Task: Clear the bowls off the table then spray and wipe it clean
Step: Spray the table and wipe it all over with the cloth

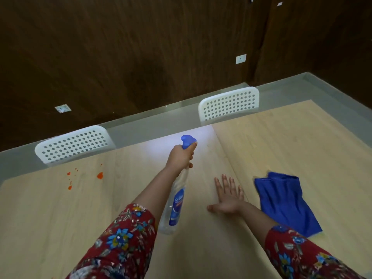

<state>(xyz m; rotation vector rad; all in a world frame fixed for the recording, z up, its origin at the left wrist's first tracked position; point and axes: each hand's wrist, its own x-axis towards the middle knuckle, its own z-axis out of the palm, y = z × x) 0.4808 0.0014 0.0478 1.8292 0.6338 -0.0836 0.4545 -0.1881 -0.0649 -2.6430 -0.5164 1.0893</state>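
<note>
My left hand grips the neck of a clear spray bottle with a blue trigger head, held above the light wooden table and pointed toward its far edge. A pale mist hangs just past the nozzle. My right hand rests flat on the table, fingers straight and spread. A folded blue cloth lies on the table just right of that hand, not touched. Orange spill drops dot the table at far left. No bowls are in view.
Two white perforated chairs stand tucked at the table's far edge. Behind them runs a strip of grey floor and a dark wood-panelled wall with white sockets.
</note>
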